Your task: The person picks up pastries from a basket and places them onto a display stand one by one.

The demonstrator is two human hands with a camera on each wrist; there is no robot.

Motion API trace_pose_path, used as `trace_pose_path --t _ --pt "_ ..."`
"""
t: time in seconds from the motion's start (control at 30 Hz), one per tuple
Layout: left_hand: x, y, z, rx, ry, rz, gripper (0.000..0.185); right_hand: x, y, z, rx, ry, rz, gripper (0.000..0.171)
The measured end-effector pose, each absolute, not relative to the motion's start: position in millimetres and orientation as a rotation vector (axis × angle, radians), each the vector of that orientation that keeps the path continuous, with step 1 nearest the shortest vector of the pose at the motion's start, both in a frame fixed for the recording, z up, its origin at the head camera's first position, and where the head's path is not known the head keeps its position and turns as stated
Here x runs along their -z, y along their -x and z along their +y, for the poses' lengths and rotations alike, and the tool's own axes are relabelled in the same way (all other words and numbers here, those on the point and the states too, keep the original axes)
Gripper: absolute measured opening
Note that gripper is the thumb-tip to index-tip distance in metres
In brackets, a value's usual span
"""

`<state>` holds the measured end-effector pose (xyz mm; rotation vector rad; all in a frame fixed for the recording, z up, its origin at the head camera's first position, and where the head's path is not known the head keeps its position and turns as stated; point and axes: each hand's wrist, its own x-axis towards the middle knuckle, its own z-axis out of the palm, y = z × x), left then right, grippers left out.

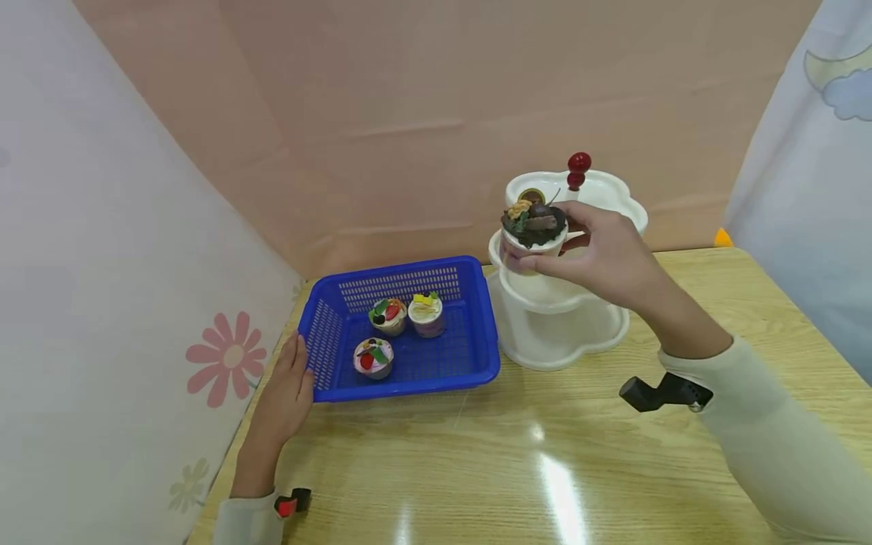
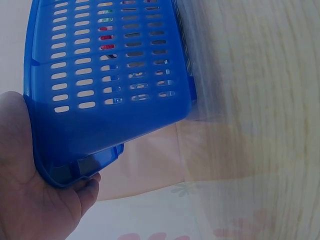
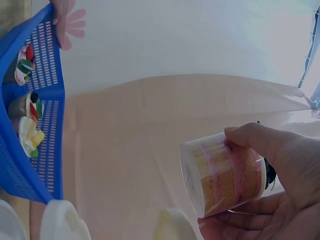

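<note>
My right hand (image 1: 599, 253) grips a small dessert cup with a dark chocolate topping (image 1: 534, 227), held in the air beside the white tiered stand (image 1: 565, 333). From the right wrist, the cup (image 3: 225, 172) shows a clear side with cake layers, pinched between thumb and fingers (image 3: 260, 142). My left hand (image 1: 286, 393) lies flat against the left end of the blue slotted basket (image 1: 470, 371), its palm (image 2: 30, 200) pressed to the basket wall (image 2: 110, 115). Three decorated dessert cups (image 1: 398, 329) sit inside the basket.
The tiered stand carries a red knob (image 1: 578, 168) on top and a small item on its upper plate (image 1: 532, 194). A wooden table (image 1: 545, 469) lies under everything. Fabric walls with flower prints (image 1: 228, 356) close in on the left and back.
</note>
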<state>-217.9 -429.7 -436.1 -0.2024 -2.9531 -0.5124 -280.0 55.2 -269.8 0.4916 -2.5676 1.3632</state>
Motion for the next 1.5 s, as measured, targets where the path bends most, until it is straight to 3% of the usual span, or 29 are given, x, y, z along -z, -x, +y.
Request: trace_pose_path --t 0.6,1.5 --pt "438 220 -430 0.528 0.209 -2.927 0.06 255 301 89 -1.186 -0.296 -2.56 0.058" --pt "439 215 -425 0.5 0.212 -2.868 0.057 276 337 81 -1.212 -0.238 -2.63 0.062"
